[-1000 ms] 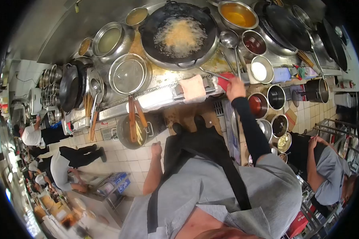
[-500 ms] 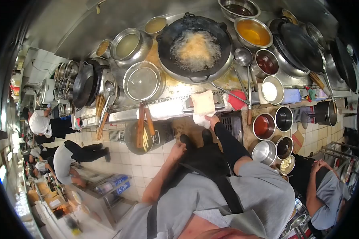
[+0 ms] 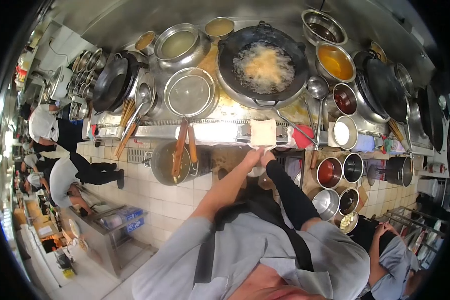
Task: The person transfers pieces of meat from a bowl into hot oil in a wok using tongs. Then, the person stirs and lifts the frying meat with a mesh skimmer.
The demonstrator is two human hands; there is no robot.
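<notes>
Both my hands meet at the front edge of the stove counter, just below a folded pale cloth that lies over the edge. My left hand is closed on the white cloth hanging beneath it. Beside it, my right hand is closed on the same white cloth; its fingertips are partly hidden. Straight ahead, a black wok holds bubbling oil with golden food frying in it. A red cloth lies to the right of the pale one.
Left of the wok, a wire strainer rests with its wooden handle over the edge. A ladle and bowls of sauce, including an orange-yellow one, stand to the right. Below are sauce pots and a large pot. A person sits or stands close on the right.
My left hand has moved up and forward from beside my body to join my right hand at the white cloth. The view has shifted slightly, and the food keeps frying.
</notes>
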